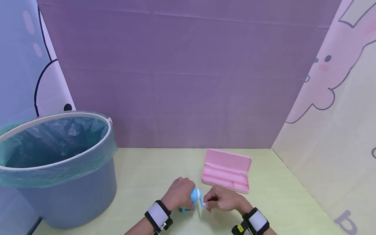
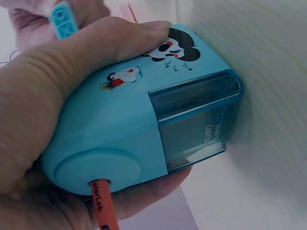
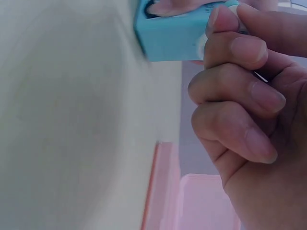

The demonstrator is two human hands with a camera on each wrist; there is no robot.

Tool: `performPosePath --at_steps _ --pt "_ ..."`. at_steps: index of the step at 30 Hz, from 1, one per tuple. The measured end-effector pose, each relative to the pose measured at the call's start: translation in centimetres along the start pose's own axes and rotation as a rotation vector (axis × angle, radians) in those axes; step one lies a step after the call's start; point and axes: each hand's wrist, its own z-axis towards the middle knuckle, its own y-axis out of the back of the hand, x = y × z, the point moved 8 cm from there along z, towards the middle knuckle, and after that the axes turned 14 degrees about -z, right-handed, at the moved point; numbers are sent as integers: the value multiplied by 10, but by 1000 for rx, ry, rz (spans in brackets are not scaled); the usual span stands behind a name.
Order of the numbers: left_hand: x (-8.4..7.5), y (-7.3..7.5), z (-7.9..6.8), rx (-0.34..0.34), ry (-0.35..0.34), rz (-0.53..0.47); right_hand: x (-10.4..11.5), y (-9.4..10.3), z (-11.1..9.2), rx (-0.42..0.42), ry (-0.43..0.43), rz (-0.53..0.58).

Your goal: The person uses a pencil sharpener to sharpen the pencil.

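1. Two bare hands meet low in the head view, over a pale yellow-green worktop; each wrist wears a dark strap with a white face.
2. Left hand: wrapped round a light-blue pencil sharpener. Thumb lies along the printed side, other fingers underneath in the left wrist view.
3. Sharpener: held near the worktop, just left of the right hand; cannot tell whether its base touches. Printed with black-and-white cartoon figures and small musical notes. Tinted clear drawer at one end, a pale patch inside.
4. Red pencil: in the round hole of the sharpener's disc, lettering "colorLab." on the barrel. Its tip is hidden inside.
5. Right hand: thumb and index finger pinching the end of the blue crank handle, on the side away from the pencil. Remaining fingers curled toward the palm.
6. Pink pencil case: lying open on the worktop, just beyond the right hand, lid tilted back, compartments in the tray.
7. Grey-blue bin: well to the left, greenish translucent liner folded over its rim.
8. Purple backdrop behind; cartoon-printed sheets at both sides.
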Motion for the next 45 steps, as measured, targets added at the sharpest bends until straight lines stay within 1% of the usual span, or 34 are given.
performPosePath --at_steps 4,9,13,17,23,27,32,38,45 --pt "2 0 0 2 8 2 4 4 2 -10 15 -13" --pt "2 -2 1 23 19 -4 0 3 1 6 -4 30" --pt "1 -1 2 11 6 4 -3 5 1 3 -13 56" --pt "-2 1 1 1 -17 10 -4 12 2 -13 -3 74" --pt "-4 3 0 -13 -33 12 -7 25 5 -58 -39 71" --pt "-2 3 1 -6 -22 2 -8 32 8 -76 -53 74" --pt "-1 0 2 7 -9 -14 -12 35 11 -93 -74 76" --pt "1 -1 1 15 -5 -29 -19 36 14 -112 -98 53" --pt "-1 0 2 21 -14 -3 -25 41 19 -146 -117 -1"
